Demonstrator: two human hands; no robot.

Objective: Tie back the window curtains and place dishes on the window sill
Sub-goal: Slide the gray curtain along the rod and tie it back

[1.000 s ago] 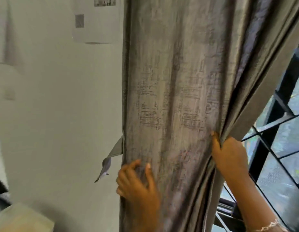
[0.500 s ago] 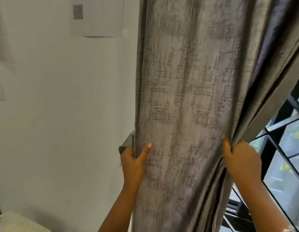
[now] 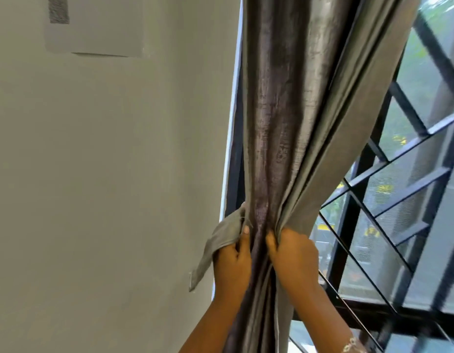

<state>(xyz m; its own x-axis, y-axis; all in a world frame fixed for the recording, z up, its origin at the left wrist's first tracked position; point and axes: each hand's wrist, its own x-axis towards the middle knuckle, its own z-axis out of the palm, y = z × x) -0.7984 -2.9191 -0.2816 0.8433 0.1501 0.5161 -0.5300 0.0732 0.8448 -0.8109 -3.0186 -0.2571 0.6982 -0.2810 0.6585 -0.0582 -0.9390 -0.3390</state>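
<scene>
Two hands (image 3: 232,261) (image 3: 293,256), one curtain (image 3: 284,123), one tieback (image 3: 222,234)

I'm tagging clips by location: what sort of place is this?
Probably a room in a home: a grey curtain hangs beside a barred window, with a plain wall to its left.

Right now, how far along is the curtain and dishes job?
Done: the grey textured curtain is gathered into a bunch. In hand: the left hand holds the grey fabric tie-back strap, the right hand grips its folds. Left: fastening the strap; no dishes in view.
</scene>
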